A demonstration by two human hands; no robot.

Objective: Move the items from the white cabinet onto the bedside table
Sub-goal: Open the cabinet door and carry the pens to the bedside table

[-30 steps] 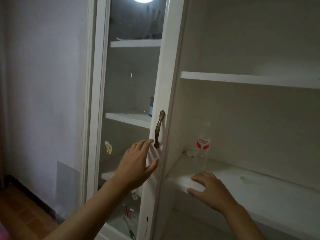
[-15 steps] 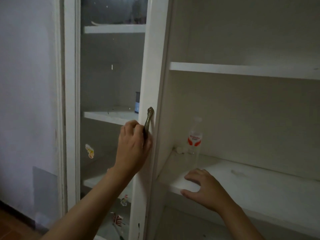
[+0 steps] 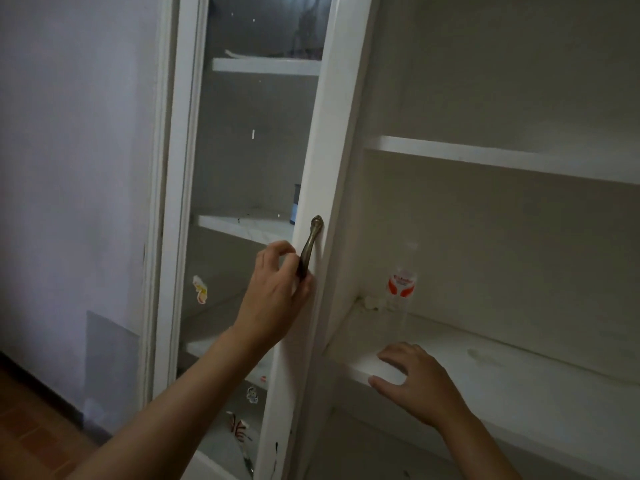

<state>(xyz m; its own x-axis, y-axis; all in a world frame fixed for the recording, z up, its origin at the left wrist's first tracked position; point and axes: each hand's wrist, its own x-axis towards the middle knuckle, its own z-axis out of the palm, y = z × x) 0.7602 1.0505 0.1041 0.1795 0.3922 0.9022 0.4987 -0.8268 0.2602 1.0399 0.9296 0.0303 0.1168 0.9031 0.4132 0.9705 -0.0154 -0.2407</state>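
Door swung wider; left hand [image 3: 273,299] fingers [image 3: 277,251] grip handle [image 3: 309,247].

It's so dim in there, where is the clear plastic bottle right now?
The bottle stands upright at the back left corner of the open cabinet shelf, just right of the glass door, behind the right hand.

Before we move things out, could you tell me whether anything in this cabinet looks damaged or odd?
Yes. In the back left corner of the shelf, beside the bottle, the surface looks chipped or crumbled. A faint stain marks the shelf top. Stickers dot the glass door, which the left hand grips by the handle.
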